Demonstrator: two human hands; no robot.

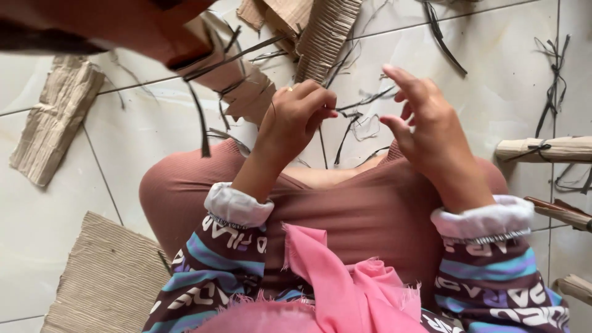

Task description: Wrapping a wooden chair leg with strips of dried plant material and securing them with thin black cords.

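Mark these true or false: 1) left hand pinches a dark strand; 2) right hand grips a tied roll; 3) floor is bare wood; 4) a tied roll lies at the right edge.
1) True: the left hand has its fingers closed on a thin dark strand.
2) False: the right hand is open, fingers spread, holding nothing.
3) False: the floor is pale tile.
4) True: a tied roll lies there on the floor.

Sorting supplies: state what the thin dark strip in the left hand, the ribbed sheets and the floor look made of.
Thin dark strip, pinched by the left hand: probably dried plant fibre, matte, fraying. Ribbed sheets: likely corrugated cardboard, tan, fluted, dull. Floor: glazed tile, glossy pale, with grout lines.
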